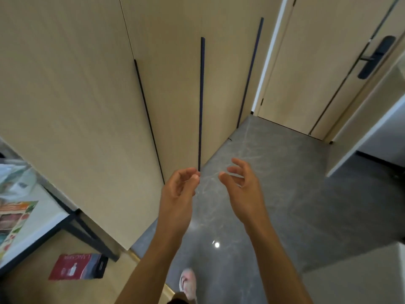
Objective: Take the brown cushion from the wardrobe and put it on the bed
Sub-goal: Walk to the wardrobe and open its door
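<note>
A tall beige wardrobe (pixel 92 88) fills the left and centre, all its doors shut, with long dark vertical handle strips (pixel 200 102) between the panels. The brown cushion and the bed are out of sight. My left hand (pixel 178 189) is raised in front of the wardrobe's lower edge, fingers loosely curled, holding nothing. My right hand (pixel 243 185) hovers beside it over the floor, fingers spread and empty. Neither hand touches the wardrobe; the left fingertips are close to the bottom of the middle handle strip.
A grey marble-look floor (pixel 295 194) runs to a beige room door (pixel 317 62) with a dark lever lock (pixel 375 57) at the right. A white table (pixel 41 220) with papers stands at the left; a red bag (pixel 76 267) lies under it. My shoe (pixel 188 281) shows below.
</note>
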